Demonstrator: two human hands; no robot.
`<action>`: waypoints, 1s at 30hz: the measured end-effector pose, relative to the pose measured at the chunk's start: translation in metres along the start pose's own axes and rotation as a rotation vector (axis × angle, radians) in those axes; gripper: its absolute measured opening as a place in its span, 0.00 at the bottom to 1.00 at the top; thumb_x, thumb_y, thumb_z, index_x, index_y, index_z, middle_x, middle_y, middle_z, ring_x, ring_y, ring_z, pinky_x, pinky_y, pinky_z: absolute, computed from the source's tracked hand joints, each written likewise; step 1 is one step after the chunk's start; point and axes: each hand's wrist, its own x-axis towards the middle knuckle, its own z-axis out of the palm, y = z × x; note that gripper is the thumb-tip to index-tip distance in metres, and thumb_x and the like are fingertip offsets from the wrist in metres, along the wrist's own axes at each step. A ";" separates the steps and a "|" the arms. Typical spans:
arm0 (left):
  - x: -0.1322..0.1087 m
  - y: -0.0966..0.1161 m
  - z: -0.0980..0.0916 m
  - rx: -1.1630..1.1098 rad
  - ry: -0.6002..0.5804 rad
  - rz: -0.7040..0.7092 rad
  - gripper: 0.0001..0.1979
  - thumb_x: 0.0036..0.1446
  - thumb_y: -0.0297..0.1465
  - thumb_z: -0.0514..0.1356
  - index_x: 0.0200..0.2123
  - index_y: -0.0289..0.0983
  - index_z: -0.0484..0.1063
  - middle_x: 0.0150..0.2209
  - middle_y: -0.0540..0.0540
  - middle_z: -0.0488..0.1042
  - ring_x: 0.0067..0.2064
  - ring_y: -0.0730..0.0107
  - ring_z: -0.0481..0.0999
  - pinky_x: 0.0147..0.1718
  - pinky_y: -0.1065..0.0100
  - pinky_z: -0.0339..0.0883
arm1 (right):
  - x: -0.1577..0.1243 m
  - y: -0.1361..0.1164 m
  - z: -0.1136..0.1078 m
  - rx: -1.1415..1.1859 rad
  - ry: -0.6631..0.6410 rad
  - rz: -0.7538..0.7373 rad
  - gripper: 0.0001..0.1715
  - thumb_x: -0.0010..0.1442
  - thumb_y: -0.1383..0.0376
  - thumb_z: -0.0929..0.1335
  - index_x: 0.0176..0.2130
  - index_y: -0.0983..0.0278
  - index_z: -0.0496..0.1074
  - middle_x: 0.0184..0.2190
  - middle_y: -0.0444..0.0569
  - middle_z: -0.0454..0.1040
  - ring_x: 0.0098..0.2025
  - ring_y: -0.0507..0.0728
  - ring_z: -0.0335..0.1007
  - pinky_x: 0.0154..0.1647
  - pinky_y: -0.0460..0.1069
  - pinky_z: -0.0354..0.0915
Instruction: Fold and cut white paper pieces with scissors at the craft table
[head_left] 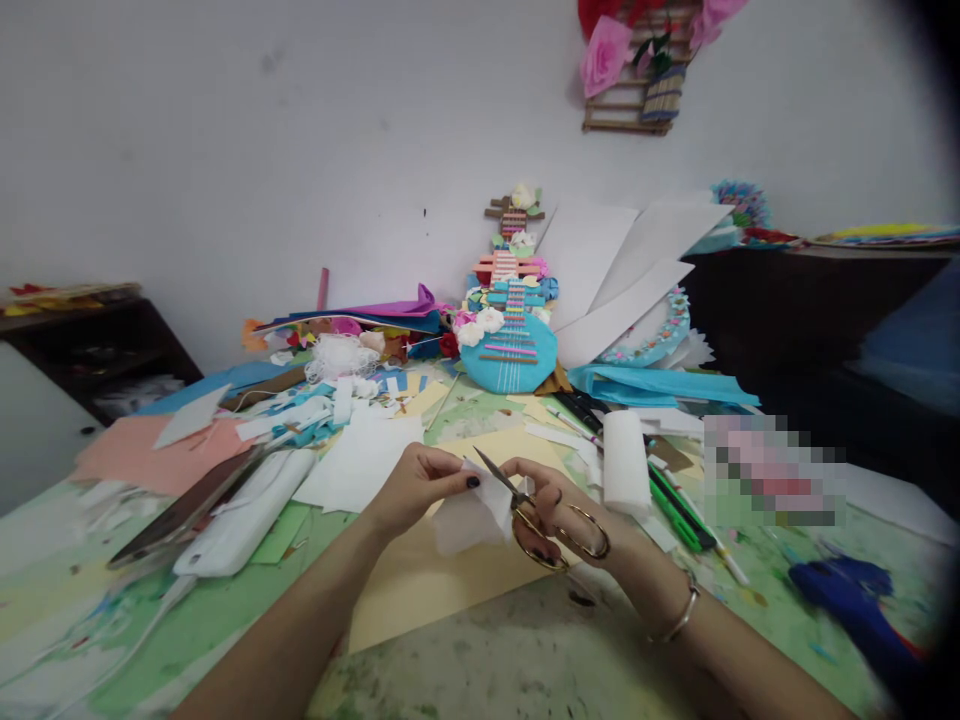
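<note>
My left hand (420, 485) pinches a small piece of white paper (471, 515) by its upper edge, just above the table. My right hand (559, 510) has fingers through the gold handles of a pair of scissors (536, 515). The dark blades point up and left and are slightly apart at the paper's top edge. A bangle sits on my right wrist. Under both hands lies a pale yellow sheet (427, 585).
The table (525, 670) is strewn with paper scraps. A phone and a white case (240, 515) lie at the left, a white roll (624, 460) and green pens (679, 510) at the right. A blue paper guitar (510, 330) leans on the wall behind.
</note>
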 end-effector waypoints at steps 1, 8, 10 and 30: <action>0.000 0.000 0.000 -0.011 0.000 -0.005 0.11 0.45 0.35 0.65 0.25 0.32 0.79 0.23 0.45 0.77 0.24 0.74 0.68 0.23 0.75 0.59 | 0.000 0.000 0.001 0.013 0.010 0.008 0.39 0.49 0.38 0.61 0.45 0.65 0.58 0.13 0.35 0.61 0.12 0.46 0.51 0.14 0.41 0.52; 0.000 -0.002 -0.002 -0.046 0.025 -0.029 0.11 0.43 0.35 0.66 0.25 0.32 0.79 0.23 0.46 0.76 0.24 0.73 0.69 0.23 0.75 0.59 | -0.001 -0.001 -0.002 0.037 -0.002 0.094 0.38 0.46 0.42 0.67 0.47 0.64 0.56 0.11 0.34 0.62 0.09 0.45 0.49 0.09 0.39 0.48; 0.002 -0.004 -0.004 -0.073 0.077 -0.031 0.12 0.44 0.37 0.66 0.24 0.31 0.78 0.22 0.47 0.75 0.24 0.74 0.68 0.23 0.75 0.59 | 0.000 0.001 -0.004 0.002 0.062 0.085 0.36 0.49 0.42 0.65 0.47 0.64 0.57 0.11 0.34 0.62 0.09 0.45 0.49 0.09 0.39 0.48; 0.025 -0.048 -0.035 0.462 0.361 -0.175 0.18 0.42 0.33 0.60 0.40 0.37 0.68 0.18 0.57 0.62 0.20 0.75 0.64 0.19 0.75 0.53 | -0.012 -0.053 -0.032 -1.177 0.695 0.190 0.12 0.56 0.69 0.62 0.34 0.65 0.75 0.31 0.51 0.77 0.36 0.57 0.72 0.36 0.48 0.62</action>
